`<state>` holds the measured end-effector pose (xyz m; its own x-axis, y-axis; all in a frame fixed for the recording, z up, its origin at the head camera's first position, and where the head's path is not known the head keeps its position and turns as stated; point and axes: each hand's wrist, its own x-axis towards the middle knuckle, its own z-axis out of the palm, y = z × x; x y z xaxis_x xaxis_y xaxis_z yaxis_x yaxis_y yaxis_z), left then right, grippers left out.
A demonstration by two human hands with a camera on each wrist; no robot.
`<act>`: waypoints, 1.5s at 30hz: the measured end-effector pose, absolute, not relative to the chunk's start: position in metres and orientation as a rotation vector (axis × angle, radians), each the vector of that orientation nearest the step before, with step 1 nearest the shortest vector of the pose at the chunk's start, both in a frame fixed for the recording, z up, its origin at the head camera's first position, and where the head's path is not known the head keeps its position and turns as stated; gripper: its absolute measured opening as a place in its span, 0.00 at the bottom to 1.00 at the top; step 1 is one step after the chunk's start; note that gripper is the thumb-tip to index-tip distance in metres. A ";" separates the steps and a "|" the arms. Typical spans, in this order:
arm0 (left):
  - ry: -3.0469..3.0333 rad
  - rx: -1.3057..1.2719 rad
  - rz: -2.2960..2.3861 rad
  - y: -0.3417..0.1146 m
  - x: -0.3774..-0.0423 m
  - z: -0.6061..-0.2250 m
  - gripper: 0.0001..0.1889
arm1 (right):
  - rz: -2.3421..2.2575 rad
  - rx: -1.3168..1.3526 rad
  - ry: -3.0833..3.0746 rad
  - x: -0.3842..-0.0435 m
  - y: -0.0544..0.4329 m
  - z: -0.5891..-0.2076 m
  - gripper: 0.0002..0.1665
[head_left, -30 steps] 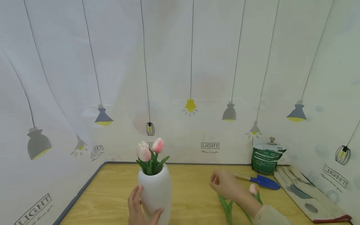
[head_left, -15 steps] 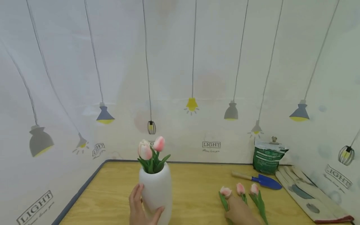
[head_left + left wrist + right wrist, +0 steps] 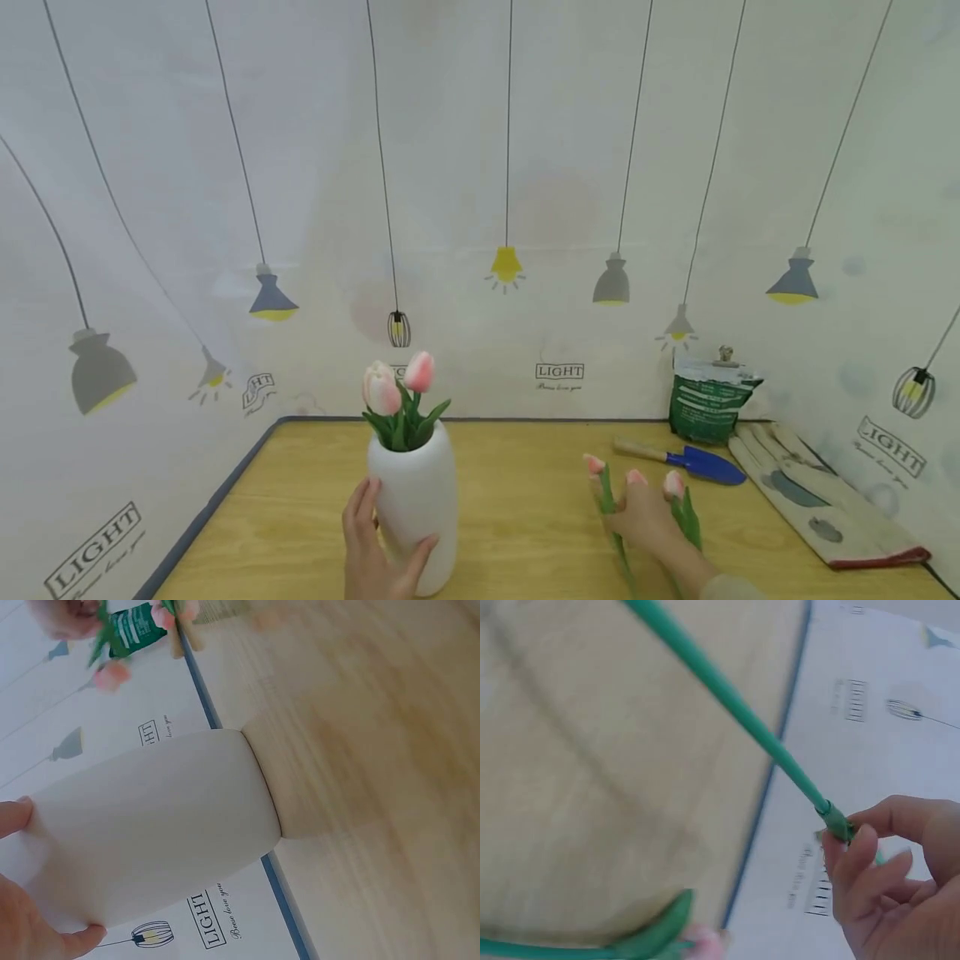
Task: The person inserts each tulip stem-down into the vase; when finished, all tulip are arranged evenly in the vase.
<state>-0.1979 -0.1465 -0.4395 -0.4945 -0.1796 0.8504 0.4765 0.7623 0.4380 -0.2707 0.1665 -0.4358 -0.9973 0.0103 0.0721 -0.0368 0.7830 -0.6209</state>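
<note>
Right grip (image 3: 645, 518) pinches a tulip (image 3: 735, 705), apparently below its bloom (image 3: 594, 465).

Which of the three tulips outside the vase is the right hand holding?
The leftmost tulip in the head view: the right hand pinches its stem. The middle tulip shows behind that hand; the rightmost tulip lies on the table.

A vase (image 3: 420, 508) is gripped by the left hand (image 3: 375, 542); two tulips (image 3: 383, 392) are held in it above that grip. Another tulip (image 3: 606, 492) is pinched by the right hand (image 3: 645, 515), beyond whose grip a trowel (image 3: 692, 462) and a bag (image 3: 702, 406) are seen.
</note>
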 end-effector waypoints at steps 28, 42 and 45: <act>-1.966 -0.189 -0.844 -0.145 -0.196 -0.441 0.57 | 1.565 0.815 -1.944 -0.256 0.063 -0.156 0.11; -1.973 -0.126 -0.820 -0.137 -0.199 -0.445 0.58 | 1.753 0.866 -2.007 -0.269 0.036 -0.201 0.09; -1.983 -0.108 -0.814 -0.137 -0.198 -0.443 0.58 | 1.783 0.869 -2.102 -0.271 0.026 -0.230 0.09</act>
